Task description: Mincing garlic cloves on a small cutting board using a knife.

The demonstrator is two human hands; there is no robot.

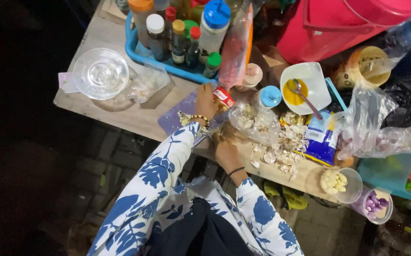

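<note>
My left hand (205,101), a bead bracelet on its wrist, is closed around a small red-and-white container (223,98) above a purple mat (173,119). My right hand (225,152) rests with curled fingers on the near edge of a wooden board (305,176); what it grips is hidden. Just right of both hands lie a clear bag of garlic (255,122) and a heap of garlic skins (286,148). Both sleeves are white with blue flowers.
A blue tray (134,50) of sauce bottles stands at the back, a glass bowl (101,73) at the left. To the right are a white bowl with a spoon (310,78), a blue packet (321,137), a cup of peeled garlic (340,182), a cup of purple shallots (375,205) and a red bucket (338,28).
</note>
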